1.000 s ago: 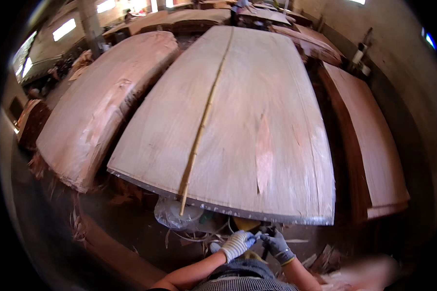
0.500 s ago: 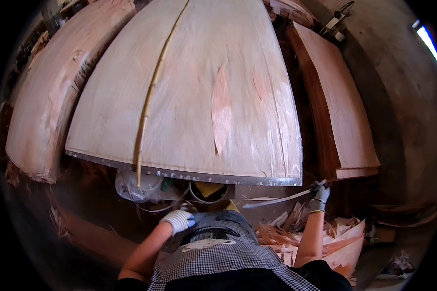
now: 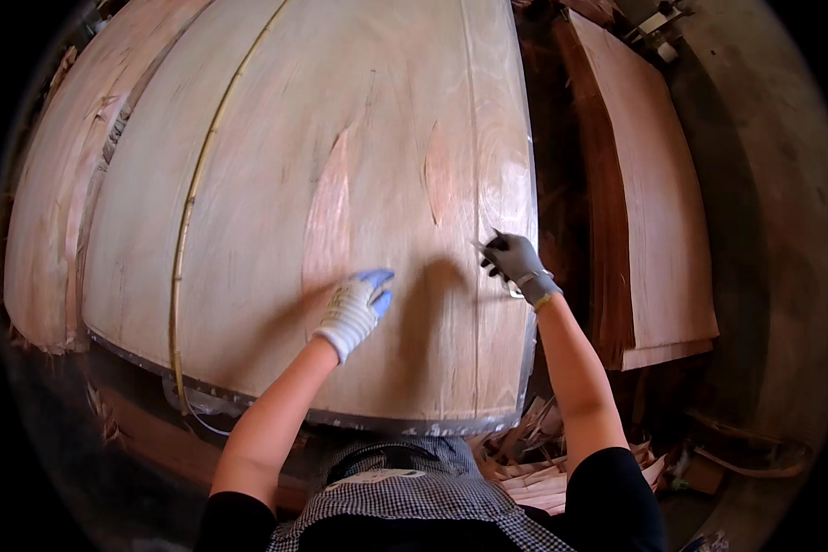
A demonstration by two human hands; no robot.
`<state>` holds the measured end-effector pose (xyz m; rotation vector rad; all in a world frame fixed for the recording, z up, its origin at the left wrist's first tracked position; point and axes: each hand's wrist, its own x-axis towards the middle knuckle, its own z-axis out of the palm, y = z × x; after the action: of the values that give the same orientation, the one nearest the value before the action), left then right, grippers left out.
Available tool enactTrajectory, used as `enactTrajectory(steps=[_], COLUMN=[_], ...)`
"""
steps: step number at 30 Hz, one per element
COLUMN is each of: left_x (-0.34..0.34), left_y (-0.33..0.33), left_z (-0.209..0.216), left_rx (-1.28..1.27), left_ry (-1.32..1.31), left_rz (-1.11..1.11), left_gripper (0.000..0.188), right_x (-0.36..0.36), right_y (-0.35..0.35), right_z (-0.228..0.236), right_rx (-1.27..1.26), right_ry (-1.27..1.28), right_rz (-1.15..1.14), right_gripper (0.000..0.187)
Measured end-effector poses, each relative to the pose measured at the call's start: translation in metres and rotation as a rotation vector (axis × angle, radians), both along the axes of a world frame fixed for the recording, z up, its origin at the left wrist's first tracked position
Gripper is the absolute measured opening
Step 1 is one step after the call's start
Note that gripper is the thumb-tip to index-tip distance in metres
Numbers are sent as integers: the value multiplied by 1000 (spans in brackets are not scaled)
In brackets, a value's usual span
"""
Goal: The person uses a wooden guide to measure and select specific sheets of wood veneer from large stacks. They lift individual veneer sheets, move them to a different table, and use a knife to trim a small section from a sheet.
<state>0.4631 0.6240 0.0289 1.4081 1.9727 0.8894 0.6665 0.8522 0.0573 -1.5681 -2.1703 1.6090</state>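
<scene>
A broad sheet of pale wood veneer (image 3: 258, 230) lies in front of me, with a thin bamboo rod (image 3: 193, 189) along its left part. Two reddish, pointed patches show on the sheet: a longer one (image 3: 327, 216) and a smaller one (image 3: 440, 175). My left hand (image 3: 351, 311), in a white and blue glove, is at the longer patch's lower end, fingers stretched out and holding nothing I can see. Near the sheet's right edge, my grey-gloved right hand (image 3: 517, 262) grips a small pointed tool (image 3: 494, 235), mostly hidden by the fingers.
Stacks of reddish veneer stand to the left (image 3: 46, 230) and right (image 3: 667, 202), each past a gap. A dark edge strip (image 3: 423, 427) runs along the board's near side. Torn veneer scraps (image 3: 529, 460) are heaped below, at the right.
Both hands have come up from below the near edge to over the sheet. The long pale strip by my right hand is no longer in sight. The view has shifted, bringing the sheet nearer.
</scene>
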Motion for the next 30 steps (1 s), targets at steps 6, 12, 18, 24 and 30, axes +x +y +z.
enactTrajectory(steps=[6,12,18,24,30], left_x=[1,3,29,13,-61], left_y=[141,163,171,202,298], left_z=[-19,-47,-37,-17,-36], left_rx=[83,67,106,34,214], left_ry=[538,563,420,513,673], left_rz=[153,-35,-186,-82,133], left_gripper=[50,48,41,37,46], right_x=[-97,-74,-56,-70,-167], right_y=[59,80,73,176,213], right_z=[-35,-39,-37,-39,-50], right_rx=[48,401,389,519,128], right_ry=[-51,-357,-234,-34,2], right_rz=[129,338,474,255,111], right_gripper=[32,44,30,22,22])
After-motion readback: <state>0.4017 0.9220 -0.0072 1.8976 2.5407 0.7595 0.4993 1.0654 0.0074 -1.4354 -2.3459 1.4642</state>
